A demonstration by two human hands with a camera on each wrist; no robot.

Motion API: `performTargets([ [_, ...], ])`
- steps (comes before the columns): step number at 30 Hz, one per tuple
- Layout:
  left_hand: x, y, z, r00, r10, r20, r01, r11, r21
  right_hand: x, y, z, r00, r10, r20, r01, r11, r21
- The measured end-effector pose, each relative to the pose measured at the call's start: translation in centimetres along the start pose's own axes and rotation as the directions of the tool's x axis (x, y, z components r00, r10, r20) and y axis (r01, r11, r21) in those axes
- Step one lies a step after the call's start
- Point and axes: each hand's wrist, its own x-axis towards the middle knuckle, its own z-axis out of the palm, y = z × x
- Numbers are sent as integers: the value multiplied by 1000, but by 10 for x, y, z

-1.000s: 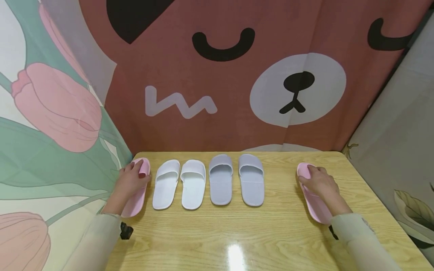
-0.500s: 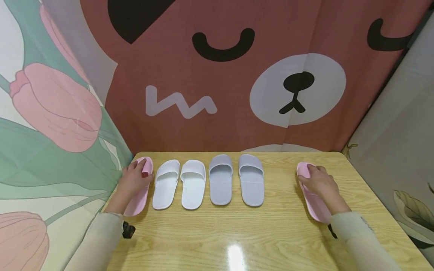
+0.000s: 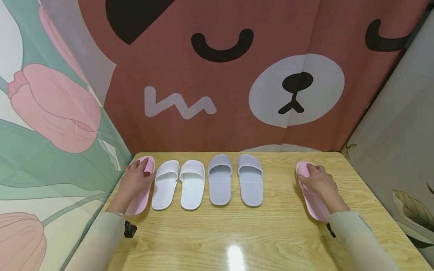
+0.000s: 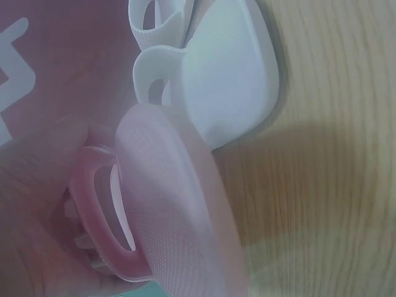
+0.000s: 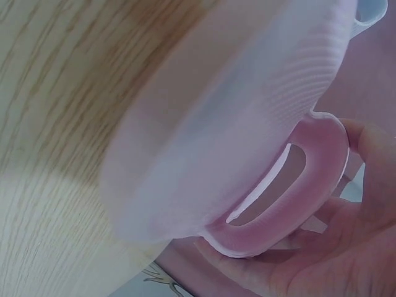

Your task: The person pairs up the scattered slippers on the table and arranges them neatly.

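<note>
Hands on the two pink foam slippers: left hand point(image 3: 135, 179) curls fingers over the one point(image 3: 141, 195) touching the white slipper pair point(image 3: 178, 184); right hand point(image 3: 318, 182) grips its mate point(image 3: 313, 205), well right of that pair. Step: pairing. Next likely needs sliding them together.

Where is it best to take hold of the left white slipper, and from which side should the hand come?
Probably by its strap at the toe end. The left white slipper lies flat, sole down, beside the pink slipper and its white mate, so the sides are crowded. Come from above or from the free heel end and hook fingers under the raised strap.
</note>
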Motion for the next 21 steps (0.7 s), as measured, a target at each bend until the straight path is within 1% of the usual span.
performTargets([
  [6, 1, 3, 2, 1000, -2, -3, 2, 1000, -9, 0, 0, -1, 1000, 4, 0, -4, 1000, 5],
  [13, 2, 7, 5, 1000, -7, 11, 8, 1000, -24, 0, -1, -1, 1000, -1, 5, 1, 1000, 12],
  [21, 5, 9, 7, 1000, -7, 18, 8, 1000, -16, 2, -3, -1, 1000, 2, 3, -2, 1000, 16],
])
